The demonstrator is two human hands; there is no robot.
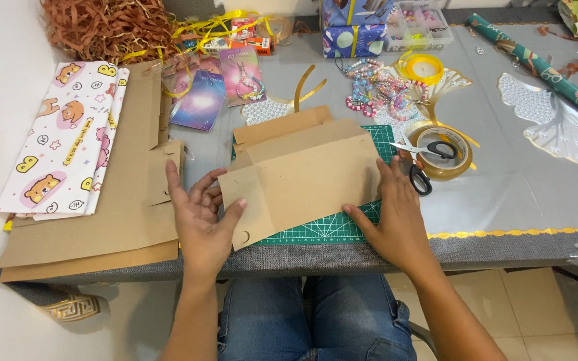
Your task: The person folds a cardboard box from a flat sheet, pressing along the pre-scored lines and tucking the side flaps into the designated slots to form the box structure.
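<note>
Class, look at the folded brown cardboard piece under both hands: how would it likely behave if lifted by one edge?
The cardboard piece probably stays fairly stiff, as its panels lie flat. It may hinge along its visible creases. It looks thin, so likely light; the left hand and right hand press it down.

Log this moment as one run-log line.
left hand: on flat cardboard box, left edge | right hand: pressing right edge | box on green cutting mat | scissors beside right hand

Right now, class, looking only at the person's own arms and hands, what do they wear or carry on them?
Both forearms are bare, no sleeves in view. The left hand and right hand wear no gloves, and no rings, watch or bracelets are visible.
</note>
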